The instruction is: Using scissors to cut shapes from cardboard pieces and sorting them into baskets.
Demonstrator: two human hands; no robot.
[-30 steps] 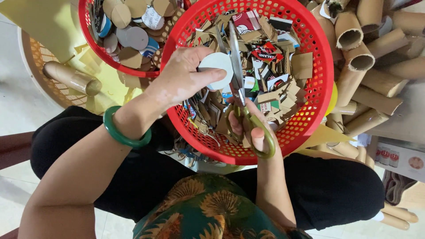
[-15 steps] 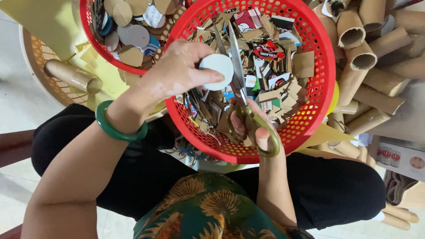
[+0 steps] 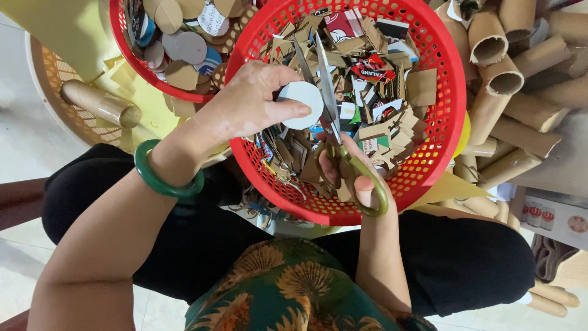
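Our left hand (image 3: 245, 107) is pinched shut on a small white card disc (image 3: 301, 97), thumb along its lower edge and the other fingers behind it. Our right hand (image 3: 355, 178) is closed through the green handles of a pair of scissors (image 3: 327, 104), whose blades point away from us and lie close along the disc's right edge; whether they are biting into the card we cannot tell.

We judge the disc to be light, thin and fairly stiff: it should hold its shape when pinched at the rim but crease if squeezed across the middle, so the edge away from the blades is the place to hold it. The scissors are rigid and sharp at the tips, best kept by the handle loops.

Both hands hang over a red basket (image 3: 444, 92) of perforated plastic, resting over our lap. It holds a loose heap of cardboard offcuts (image 3: 380, 79), brown strips and printed scraps in red, white and black. Behind the red basket to the left, a second red basket (image 3: 122, 37) holds cut discs (image 3: 184, 46) in grey, brown and blue. To the red basket's right lies a pile of brown cardboard tubes (image 3: 508, 79). Left of it, a pale woven tray (image 3: 46, 79) carries one more tube (image 3: 101, 103).
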